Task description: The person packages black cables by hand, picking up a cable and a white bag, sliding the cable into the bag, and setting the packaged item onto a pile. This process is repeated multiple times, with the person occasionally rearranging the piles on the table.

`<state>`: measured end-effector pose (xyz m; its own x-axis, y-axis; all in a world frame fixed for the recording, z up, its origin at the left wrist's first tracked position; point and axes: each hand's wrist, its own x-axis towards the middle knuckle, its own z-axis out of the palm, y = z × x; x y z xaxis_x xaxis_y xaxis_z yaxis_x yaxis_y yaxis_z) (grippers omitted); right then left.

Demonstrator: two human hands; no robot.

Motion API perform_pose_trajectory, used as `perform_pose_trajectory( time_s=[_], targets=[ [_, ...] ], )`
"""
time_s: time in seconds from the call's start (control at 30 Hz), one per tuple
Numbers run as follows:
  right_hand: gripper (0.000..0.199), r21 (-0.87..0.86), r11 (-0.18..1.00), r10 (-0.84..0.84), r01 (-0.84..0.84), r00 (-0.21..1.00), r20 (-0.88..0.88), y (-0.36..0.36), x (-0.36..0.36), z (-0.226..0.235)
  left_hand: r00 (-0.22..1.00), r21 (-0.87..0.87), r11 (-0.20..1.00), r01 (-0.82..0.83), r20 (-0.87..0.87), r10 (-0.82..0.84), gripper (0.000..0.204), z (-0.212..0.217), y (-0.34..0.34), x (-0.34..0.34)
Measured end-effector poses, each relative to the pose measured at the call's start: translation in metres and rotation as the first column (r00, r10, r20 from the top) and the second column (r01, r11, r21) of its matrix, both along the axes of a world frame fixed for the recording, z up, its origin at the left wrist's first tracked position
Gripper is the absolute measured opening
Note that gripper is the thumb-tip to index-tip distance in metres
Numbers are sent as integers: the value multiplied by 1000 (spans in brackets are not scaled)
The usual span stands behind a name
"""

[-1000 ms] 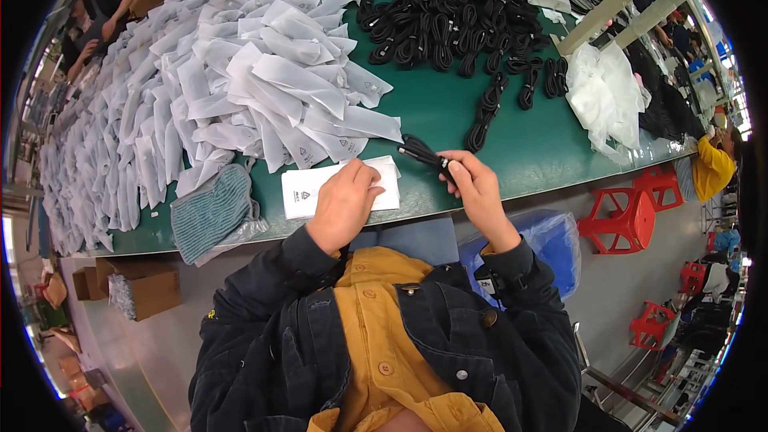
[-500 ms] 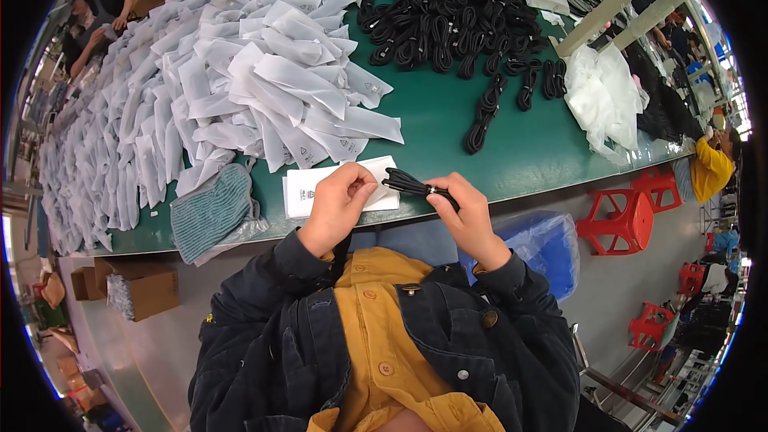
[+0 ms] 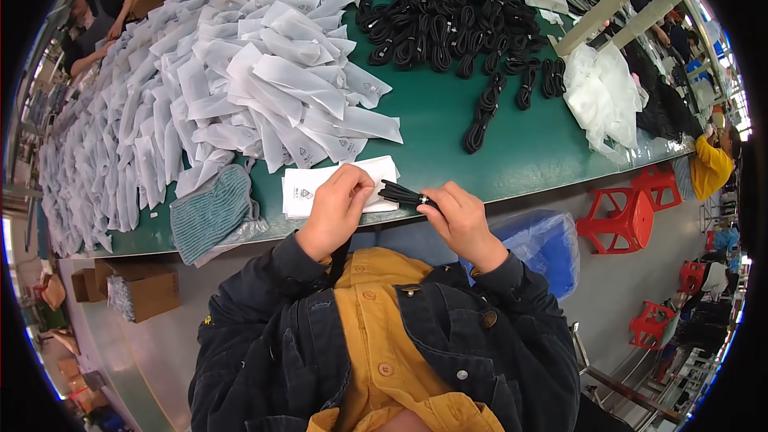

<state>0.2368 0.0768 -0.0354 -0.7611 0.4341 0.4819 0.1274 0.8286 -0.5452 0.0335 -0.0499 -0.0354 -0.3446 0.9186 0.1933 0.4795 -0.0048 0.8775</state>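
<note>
Right fingers (image 3: 438, 194) gripping a coiled black cable (image 3: 400, 194), left fingers (image 3: 358, 179) over white pouches (image 3: 299, 184), heaped pale packets (image 3: 264, 72), green table (image 3: 520, 156)

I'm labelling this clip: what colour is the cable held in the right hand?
The cable is black, seen best in the head view.

A dark jacket (image 3: 300, 352) is hanging open over a mustard shirt (image 3: 368, 336). Round buttons (image 3: 386, 369) are lining the shirt, brown and silvery studs (image 3: 489, 320) are dotting the jacket, and a yellow mark (image 3: 208, 321) is showing on its left sleeve (image 3: 252, 296).
</note>
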Motion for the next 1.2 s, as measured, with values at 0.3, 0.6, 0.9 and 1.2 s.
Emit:
perform_pose_trajectory(
  time_s=[0.3, 0.6, 0.9, 1.2],
  targets=[
    [22, -579, 814, 72, 31, 985, 154, 3, 1, -10, 941, 210, 955, 207, -309, -136, 15, 10, 1, 1],
    [23, -262, 957, 102, -123, 991, -92, 1, -13, -7, 950, 249, 951, 183, -295, -106, 16, 16, 8, -1],
    [35, -371, 929, -52, -13, 985, -165, -7, -33, 16, 971, 251, 958, 140, -225, -83, 13, 39, 19, -3],
    [26, -169, 983, 19, -75, 949, -315, 29, -39, 39, 662, 245, 969, 32, 721, -204, 15, 78, 43, -56]
  ],
)
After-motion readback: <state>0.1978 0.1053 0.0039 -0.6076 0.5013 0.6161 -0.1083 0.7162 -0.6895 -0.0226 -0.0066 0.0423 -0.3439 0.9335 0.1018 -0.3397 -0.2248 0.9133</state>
